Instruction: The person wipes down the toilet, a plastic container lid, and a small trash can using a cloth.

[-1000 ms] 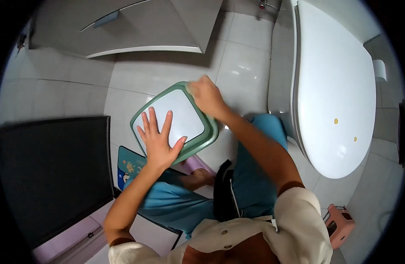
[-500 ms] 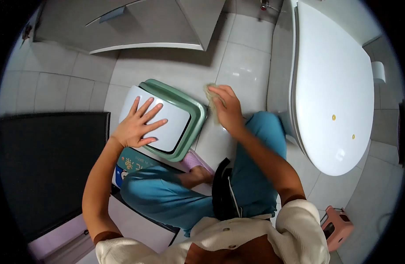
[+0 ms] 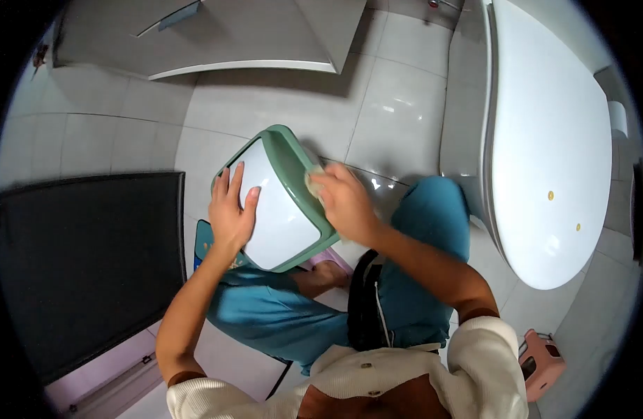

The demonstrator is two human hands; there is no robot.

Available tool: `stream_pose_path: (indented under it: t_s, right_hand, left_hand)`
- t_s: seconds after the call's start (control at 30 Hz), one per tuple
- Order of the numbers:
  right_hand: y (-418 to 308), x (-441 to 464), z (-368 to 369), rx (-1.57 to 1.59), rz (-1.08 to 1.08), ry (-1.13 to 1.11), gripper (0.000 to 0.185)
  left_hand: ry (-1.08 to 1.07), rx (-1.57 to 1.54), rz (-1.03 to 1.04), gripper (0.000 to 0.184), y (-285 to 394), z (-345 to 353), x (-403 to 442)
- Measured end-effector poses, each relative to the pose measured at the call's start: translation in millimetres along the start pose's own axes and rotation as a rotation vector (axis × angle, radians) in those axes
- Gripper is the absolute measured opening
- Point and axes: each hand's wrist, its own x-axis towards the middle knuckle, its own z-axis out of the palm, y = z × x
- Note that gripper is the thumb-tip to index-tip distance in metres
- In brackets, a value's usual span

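A trash bin with a green rim (image 3: 293,164) and a white lid (image 3: 283,227) stands in front of me, turned and tilted. My left hand (image 3: 232,213) lies on the left part of the white lid, its fingers stretched out and the thumb apart. Against the right side of the green rim, my right hand (image 3: 346,202) presses a pale, yellowish cloth (image 3: 313,180). Its fingers are closed over the cloth and hide most of it. The lower body of the bin is mostly out of sight.
A toilet with a white lid (image 3: 545,140) stands on the right. A grey cabinet (image 3: 258,35) is at the back, and a black panel (image 3: 91,269) is on the left. A pink plastic item (image 3: 541,366) sits at lower right. My slippered foot (image 3: 325,272) is close to the bin.
The bin has turned and tipped, its white lid now facing me more. My left hand has shifted right with its fingers closer together. My right hand has brought the cloth onto the green rim.
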Motion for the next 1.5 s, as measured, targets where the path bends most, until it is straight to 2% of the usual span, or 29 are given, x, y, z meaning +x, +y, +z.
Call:
stream_pose_path:
  t_s: [0.1,0.17,0.27,0.3,0.33,0.37,0.43,0.5,0.63,0.73,0.77,0.87,0.97,1.0,1.1,1.2,1.23,1.3,1.37,1.5]
  right_hand:
    - [18.3,82.9,35.0,-0.232,-0.072,-0.034,0.026]
    - [41.8,127.0,62.4,-0.197,-0.148,0.002,0.024]
    - [26.1,98.5,49.4,-0.323,-0.094,-0.021,0.024]
    - [14.2,72.5,32.0,-0.295,-0.044,-0.086,0.025]
    - [4.5,42.8,15.0,-0.178,-0.097,-0.041,0.023]
    - [-7.0,13.3,-2.3,-0.169,0.006,-0.144,0.016]
    - [-10.6,-32.1,-20.4,-0.114,0.103,-0.205,0.017]
    - [-8.9,-30.3,-15.2,-0.104,0.096,-0.164,0.02]
    - [17.1,43.2,15.6,-0.076,-0.124,0.0,0.02]
    - [15.8,55.5,28.2,-0.016,-0.114,0.098,0.024]
    - [13.2,41.0,21.4,0.062,-0.144,0.069,0.027]
    - [-24.2,-20.3,2.2,0.36,0.125,-0.006,0.028]
    - [-20.0,-4.9,20.5,0.084,-0.155,0.066,0.029]
    - [-16.9,17.2,28.8,0.12,-0.178,0.066,0.03]
    - [13.8,98.2,58.6,0.123,-0.11,-0.039,0.031]
    - [27.5,103.0,73.1,0.081,-0.088,-0.067,0.032]
    - [8.3,82.6,52.5,0.172,-0.081,-0.102,0.035]
    - [-14.6,20.2,28.5,0.153,0.0,-0.052,0.039]
    - [-23.3,-32.3,8.3,0.127,-0.014,-0.101,0.042]
    - [-27.0,0.7,19.1,0.227,-0.045,-0.099,0.039]
  left_hand:
    - [0.013,0.036,0.039,0.059,-3.7,2.8,-1.6]
    - [0.022,0.056,0.028,0.06,-1.6,1.6,-2.1]
    - [0.034,0.064,0.009,0.06,3.9,0.1,-2.6]
    - [0.042,0.064,-0.002,0.061,5.6,-0.1,-3.0]
    - [0.035,0.071,-0.015,0.061,7.3,-0.9,-3.5]
    - [0.026,0.079,-0.028,0.061,8.8,-1.4,-3.7]
    - [0.023,0.084,-0.026,0.061,8.4,-0.3,-2.9]
    - [0.026,0.076,0.007,0.062,8.1,-0.8,-4.5]
    - [0.019,0.099,0.028,0.061,6.1,-1.0,-3.1]
    - [0.02,0.081,0.026,0.061,5.2,-3.4,-4.9]
    - [0.018,0.074,0.013,0.061,7.8,-4.5,-5.3]
    - [0.026,0.063,-0.005,0.062,7.7,-3.1,-4.7]
    - [0.018,0.077,0.007,0.063,4.0,-0.2,-7.6]
    - [0.025,0.086,0.017,0.063,2.7,-0.1,-4.7]
    - [0.034,0.111,0.031,0.063,1.0,1.2,-5.4]
    - [0.019,0.074,0.003,0.063,5.3,-2.3,-4.6]
    - [0.018,0.062,0.0,0.063,6.3,-2.5,-4.3]
    - [0.019,0.041,-0.014,0.063,6.6,-3.1,-5.4]
    - [0.019,0.049,-0.009,0.063,8.8,-2.9,-3.9]
    - [0.007,0.089,0.041,0.063,4.5,-1.2,-5.6]
